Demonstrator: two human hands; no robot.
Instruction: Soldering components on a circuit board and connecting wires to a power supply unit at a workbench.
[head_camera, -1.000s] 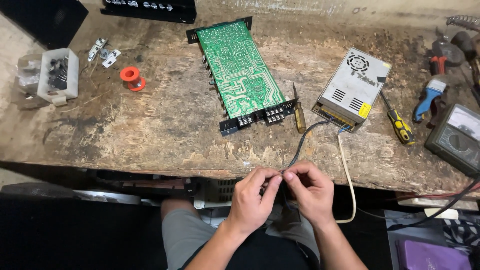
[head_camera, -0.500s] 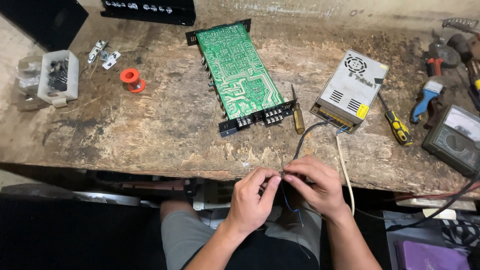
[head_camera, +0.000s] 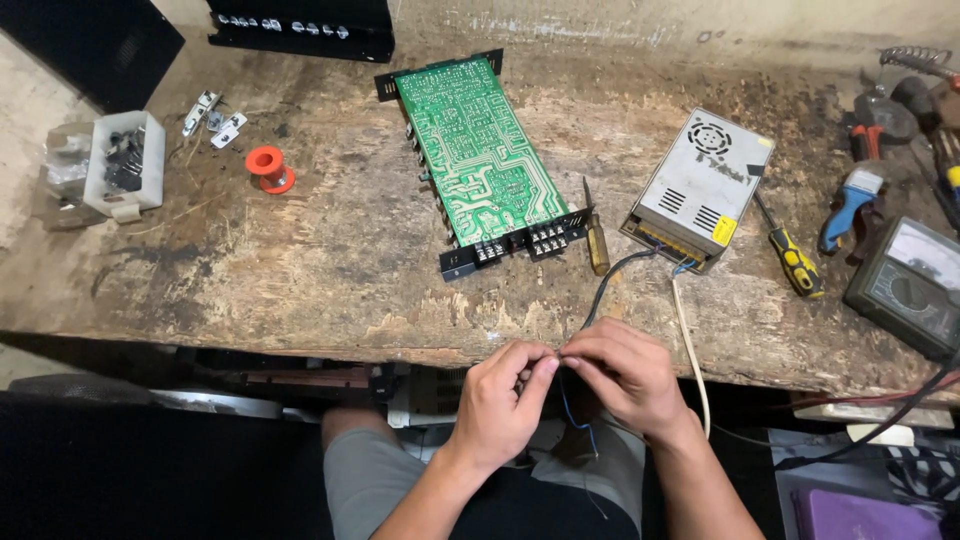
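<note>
My left hand (head_camera: 505, 400) and my right hand (head_camera: 625, 375) meet just below the front edge of the wooden bench, fingertips pinched together on thin wires (head_camera: 600, 290). A dark wire runs from my fingers up to the metal power supply box (head_camera: 700, 190) on the bench. A thin blue wire (head_camera: 570, 410) hangs down under my hands. A white cord (head_camera: 690, 350) drops from the box past my right wrist. The green circuit board (head_camera: 478, 150) in its black frame lies in the middle of the bench, beyond my hands.
A wooden-handled screwdriver (head_camera: 596, 240) lies by the board, a yellow-and-black one (head_camera: 792, 258) right of the box. A multimeter (head_camera: 910, 285) and hand tools (head_camera: 860, 200) sit at the right. An orange spool (head_camera: 268, 168), a white parts box (head_camera: 125, 165) and metal brackets (head_camera: 212, 115) are at the left.
My hands have stayed together at the bench edge, working the wire ends; the right hand shifted slightly over the left fingertips. Nothing on the bench moved.
</note>
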